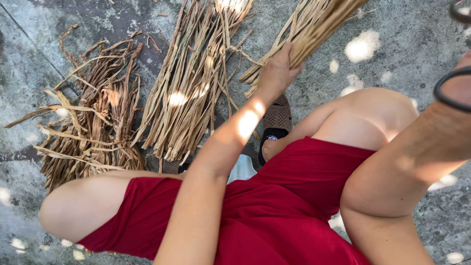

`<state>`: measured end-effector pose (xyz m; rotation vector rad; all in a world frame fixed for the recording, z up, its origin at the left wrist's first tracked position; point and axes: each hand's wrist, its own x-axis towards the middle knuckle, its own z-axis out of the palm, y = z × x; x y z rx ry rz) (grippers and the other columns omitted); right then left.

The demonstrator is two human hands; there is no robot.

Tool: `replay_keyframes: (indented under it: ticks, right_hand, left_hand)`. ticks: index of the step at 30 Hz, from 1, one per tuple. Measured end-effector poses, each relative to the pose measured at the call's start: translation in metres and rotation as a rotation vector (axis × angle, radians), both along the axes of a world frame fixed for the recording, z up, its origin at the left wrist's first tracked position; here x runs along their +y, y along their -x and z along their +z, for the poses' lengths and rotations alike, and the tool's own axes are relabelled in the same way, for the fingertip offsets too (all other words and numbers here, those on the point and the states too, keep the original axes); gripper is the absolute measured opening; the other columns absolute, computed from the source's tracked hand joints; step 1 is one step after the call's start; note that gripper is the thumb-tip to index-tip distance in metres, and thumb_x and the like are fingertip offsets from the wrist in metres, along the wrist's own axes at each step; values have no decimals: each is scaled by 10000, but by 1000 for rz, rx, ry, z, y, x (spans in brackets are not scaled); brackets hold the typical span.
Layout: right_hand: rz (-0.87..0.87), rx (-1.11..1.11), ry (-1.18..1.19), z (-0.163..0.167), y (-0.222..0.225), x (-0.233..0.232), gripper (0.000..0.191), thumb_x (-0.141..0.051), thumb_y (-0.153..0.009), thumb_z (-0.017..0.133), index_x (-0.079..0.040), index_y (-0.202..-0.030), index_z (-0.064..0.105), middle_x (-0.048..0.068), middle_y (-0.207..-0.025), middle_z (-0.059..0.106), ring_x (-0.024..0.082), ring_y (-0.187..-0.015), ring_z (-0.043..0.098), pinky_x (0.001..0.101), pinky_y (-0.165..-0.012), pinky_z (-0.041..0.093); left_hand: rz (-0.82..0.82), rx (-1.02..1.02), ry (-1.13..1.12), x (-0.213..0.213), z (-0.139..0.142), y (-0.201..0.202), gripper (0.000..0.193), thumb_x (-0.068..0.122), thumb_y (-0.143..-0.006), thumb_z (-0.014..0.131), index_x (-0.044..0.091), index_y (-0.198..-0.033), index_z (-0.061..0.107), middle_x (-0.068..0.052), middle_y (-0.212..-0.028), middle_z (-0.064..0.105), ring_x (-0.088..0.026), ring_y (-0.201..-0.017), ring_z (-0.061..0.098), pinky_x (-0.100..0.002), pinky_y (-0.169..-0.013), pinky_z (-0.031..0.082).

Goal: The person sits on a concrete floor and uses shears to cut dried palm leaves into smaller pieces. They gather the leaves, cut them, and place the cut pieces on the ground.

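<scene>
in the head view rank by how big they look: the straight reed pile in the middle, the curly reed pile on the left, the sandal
1. Straight reed pile, cut off at the top edge.
2. Curly reed pile, nearly as big; the order is uncertain.
3. Sandal, clearly smallest, partly hidden by the left hand.

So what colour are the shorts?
The shorts are plain red, with no pattern; the head view shows them clearly.
</scene>
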<state>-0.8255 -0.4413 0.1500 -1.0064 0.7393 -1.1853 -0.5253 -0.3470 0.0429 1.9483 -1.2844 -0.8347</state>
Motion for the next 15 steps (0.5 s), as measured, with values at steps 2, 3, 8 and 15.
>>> replay_keyframes:
  ticks: [2,3,8,15]
  right_hand:
    - [6,6,-17,-8,5,-11,82,-51,-1110,651,-21,-1153,588,53,-1037,624,150,-911,659,315,-874,578]
    - [9,10,-35,-13,5,-13,81,-52,-1113,647,-19,-1156,587,55,-1041,624,151,-913,659,315,-875,578]
    - [54,30,-84,-32,1,-30,80,-57,-1124,627,-13,-1174,582,66,-1063,625,154,-925,660,314,-880,578]
    - [127,37,-144,-53,-13,-44,86,-62,-1141,598,-3,-1198,575,81,-1093,625,160,-941,661,313,-888,577]
  left_hand:
    - [-56,-36,-151,-10,-29,11,717,362,-737,870,157,-1283,453,-183,-1099,707,-379,-988,710,-532,-813,572]
    - [-82,-48,-274,-11,-44,13,745,306,-741,864,158,-1317,416,-219,-1188,640,-408,-1022,685,-537,-825,561]
    - [-136,-133,-513,0,-86,14,657,192,-883,763,138,-1413,379,-255,-1311,573,-439,-1078,687,-524,-878,577]
    - [-37,-95,-225,18,-87,-13,816,353,-763,855,127,-1419,425,-192,-1236,553,-384,-1179,531,-512,-971,465]
